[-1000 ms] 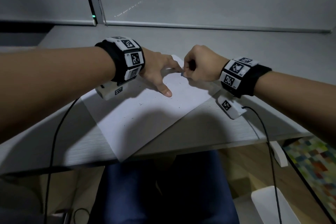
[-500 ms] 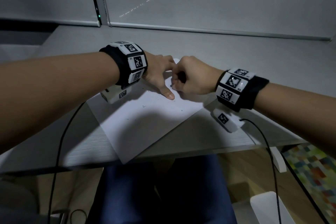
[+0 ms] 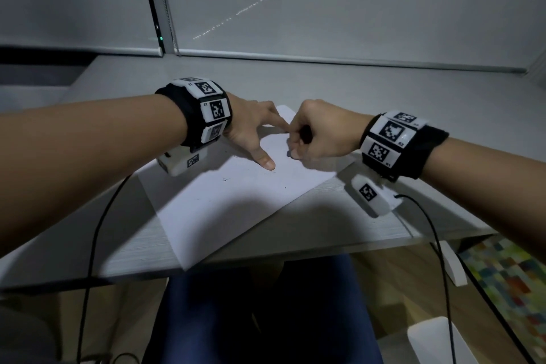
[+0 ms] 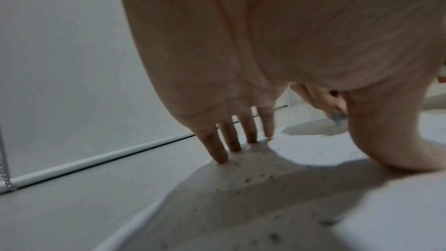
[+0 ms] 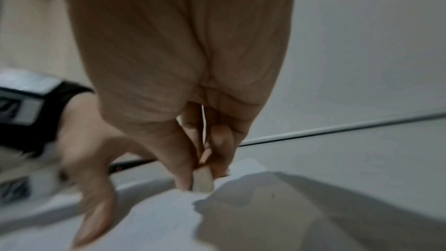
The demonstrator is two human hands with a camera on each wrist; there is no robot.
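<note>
A white sheet of paper (image 3: 236,201) lies askew on the grey desk (image 3: 354,233), one corner over the front edge. My left hand (image 3: 251,133) presses it flat with straight, spread fingers (image 4: 220,152) and the thumb (image 3: 266,161). My right hand (image 3: 295,151) is curled, knuckles up, and pinches a small pale eraser (image 5: 204,180) whose tip touches the paper just right of the left thumb. From the left wrist, the eraser (image 4: 337,119) shows as a bluish tip. Dark crumbs (image 4: 248,179) dot the sheet.
Drawn roller blinds (image 3: 325,9) close off the far side of the desk. Black cables (image 3: 94,230) hang from both wrist units over the front edge. Below are blue-clad legs (image 3: 251,319), a white box (image 3: 437,340) and a multicoloured mat (image 3: 508,278) on the floor.
My right hand has slid with the eraser across the paper toward me, closer to the left thumb. The left hand keeps pressing the sheet in the same spot.
</note>
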